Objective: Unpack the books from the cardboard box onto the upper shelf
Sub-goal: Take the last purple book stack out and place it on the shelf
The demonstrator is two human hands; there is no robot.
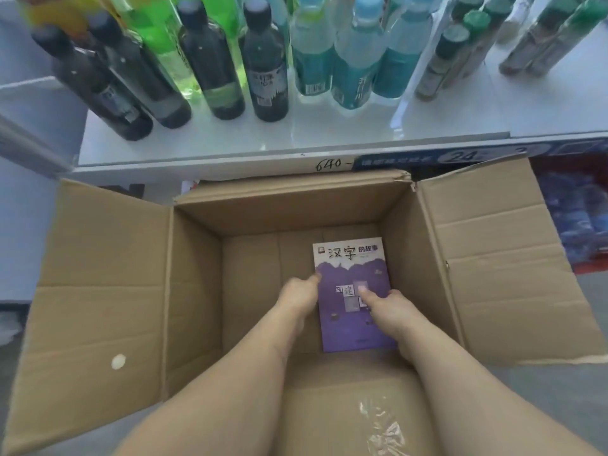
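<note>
- Book [345,324]: lies flat on the floor of the cardboard box [105,291], close to its right wall; no other book shows.
- Left hand [301,292]: curled fingers pinch the book's left edge.
- Right hand [391,306]: thumb on the cover, fingers round the right edge.
- Step: probably the grasp before lifting.
- Next: raise it level, clear of the flaps, towards the shelf [296,139] beyond, where bottles [266,60] stand.

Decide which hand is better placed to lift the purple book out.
Probably the right hand: its thumb lies on the purple book and fingers wrap its right edge. The left hand only touches the left edge.
</note>
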